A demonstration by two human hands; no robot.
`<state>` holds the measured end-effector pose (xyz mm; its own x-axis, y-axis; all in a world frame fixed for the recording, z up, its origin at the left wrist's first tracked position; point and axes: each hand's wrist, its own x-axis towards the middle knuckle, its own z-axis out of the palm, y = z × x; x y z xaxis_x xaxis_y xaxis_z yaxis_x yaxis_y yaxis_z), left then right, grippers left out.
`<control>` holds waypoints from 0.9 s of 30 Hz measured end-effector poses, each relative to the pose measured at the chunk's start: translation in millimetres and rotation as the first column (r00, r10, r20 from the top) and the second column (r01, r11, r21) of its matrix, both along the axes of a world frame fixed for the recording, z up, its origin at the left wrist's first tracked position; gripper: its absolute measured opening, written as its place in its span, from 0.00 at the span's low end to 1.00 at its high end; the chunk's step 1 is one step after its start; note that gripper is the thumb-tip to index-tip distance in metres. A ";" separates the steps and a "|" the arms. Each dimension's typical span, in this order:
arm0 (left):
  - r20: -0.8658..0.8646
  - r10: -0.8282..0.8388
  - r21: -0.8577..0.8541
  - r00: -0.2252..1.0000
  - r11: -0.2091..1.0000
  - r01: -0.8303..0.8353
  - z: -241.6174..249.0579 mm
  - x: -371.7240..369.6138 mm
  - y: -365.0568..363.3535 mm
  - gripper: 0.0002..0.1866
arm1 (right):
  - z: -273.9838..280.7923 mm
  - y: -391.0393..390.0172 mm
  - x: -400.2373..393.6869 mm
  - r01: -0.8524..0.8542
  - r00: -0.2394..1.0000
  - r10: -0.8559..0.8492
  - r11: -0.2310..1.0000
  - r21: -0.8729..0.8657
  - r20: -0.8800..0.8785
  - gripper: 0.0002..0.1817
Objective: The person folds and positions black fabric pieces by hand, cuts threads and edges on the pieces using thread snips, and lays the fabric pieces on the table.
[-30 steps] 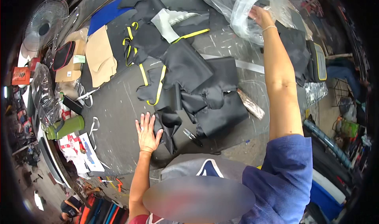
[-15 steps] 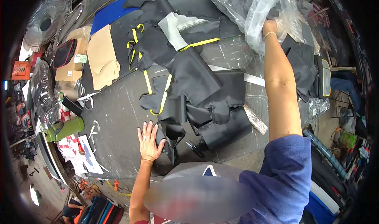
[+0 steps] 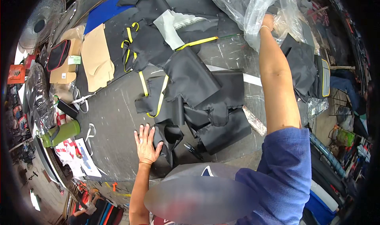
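My left hand (image 3: 148, 145) lies flat on the dark table, fingers spread, its thumb side against a folded black fabric piece (image 3: 168, 138). My right hand (image 3: 268, 22) is stretched far out at the clear plastic bag (image 3: 253, 21); the plastic hides its fingers, so its grip cannot be made out. Black fabric pieces (image 3: 190, 76), some with yellow trim (image 3: 163, 96), lie across the middle. A black pen-like tool (image 3: 192, 150) rests right of the folded piece. Beyond them lies a pale grey piece (image 3: 168, 29).
On the left are brown card patterns (image 3: 97, 60), a black case (image 3: 59, 55), a green bottle (image 3: 63, 134) and a fan (image 3: 41, 23). A black bag with yellow piping (image 3: 323, 77) stands at the right edge. Part of another person (image 3: 81, 213) shows at lower left.
The view has shifted slightly, moving most table items a little left. My left hand still lies flat and my right arm remains stretched to the plastic.
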<state>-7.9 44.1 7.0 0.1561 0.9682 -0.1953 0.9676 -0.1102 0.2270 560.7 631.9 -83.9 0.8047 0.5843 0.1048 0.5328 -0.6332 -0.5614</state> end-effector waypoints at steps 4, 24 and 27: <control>0.004 0.007 -0.007 1.000 1.000 -0.007 0.2 -0.6 0.2 0.40 | -20.2 9.0 37.9 -0.453 0.867 0.479 0.872 -0.186 0.136 0.17; 0.041 0.007 0.075 0.999 0.997 -0.010 9.9 2.1 -1.6 0.40 | 120.6 -119.8 -29.2 0.201 0.689 0.529 0.518 0.831 -0.496 0.15; 0.055 -0.005 0.075 0.998 0.997 0.001 11.8 1.3 -3.2 0.39 | 153.3 -153.4 -30.1 -0.042 0.725 0.604 0.519 0.854 -0.332 0.13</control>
<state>-6.6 40.9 18.8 0.1675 0.9793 -0.1135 0.9536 -0.1318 0.2706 530.6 478.4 69.5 0.6307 0.7261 0.2738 0.0264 0.3326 -0.9427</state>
